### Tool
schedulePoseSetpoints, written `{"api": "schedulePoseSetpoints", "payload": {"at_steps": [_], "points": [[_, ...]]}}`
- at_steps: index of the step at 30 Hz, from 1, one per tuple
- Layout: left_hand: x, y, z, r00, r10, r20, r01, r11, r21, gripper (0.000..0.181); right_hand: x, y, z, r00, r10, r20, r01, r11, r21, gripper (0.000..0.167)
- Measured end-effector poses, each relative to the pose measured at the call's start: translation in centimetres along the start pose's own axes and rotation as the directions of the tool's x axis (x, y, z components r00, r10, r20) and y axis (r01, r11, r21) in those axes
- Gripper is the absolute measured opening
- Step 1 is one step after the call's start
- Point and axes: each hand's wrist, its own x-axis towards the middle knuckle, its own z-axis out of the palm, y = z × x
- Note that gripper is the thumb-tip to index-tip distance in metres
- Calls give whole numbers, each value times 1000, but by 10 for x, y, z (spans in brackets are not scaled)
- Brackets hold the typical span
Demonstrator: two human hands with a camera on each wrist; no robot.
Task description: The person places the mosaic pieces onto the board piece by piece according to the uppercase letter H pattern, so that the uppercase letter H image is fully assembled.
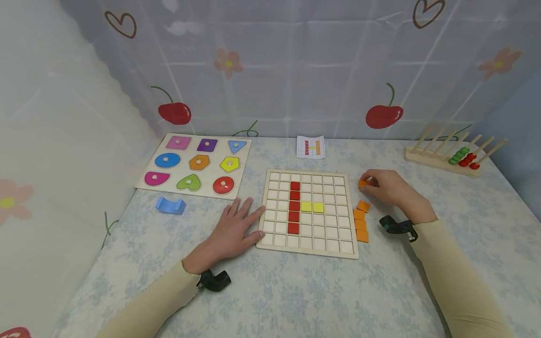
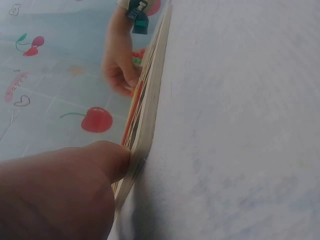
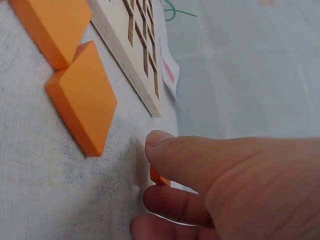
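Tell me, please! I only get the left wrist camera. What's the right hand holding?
Observer: The right hand pinches an orange tile.
Operator: Ooh! Are there more orange ones?
Observer: Yes, more orange tiles lie along the right side of the board.
Operator: And how many yellow ones are on the board?
Observer: Two yellow tiles, side by side, just right of the middle red tile.
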Motion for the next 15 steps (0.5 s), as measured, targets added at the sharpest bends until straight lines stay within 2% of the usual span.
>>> {"api": "schedulePoseSetpoints", "payload": {"at_steps": [15], "points": [[1, 0, 1, 1000, 4, 0, -4, 1000, 5, 64, 5, -22, 1, 998, -61, -26, 61, 998, -6, 30]]}}
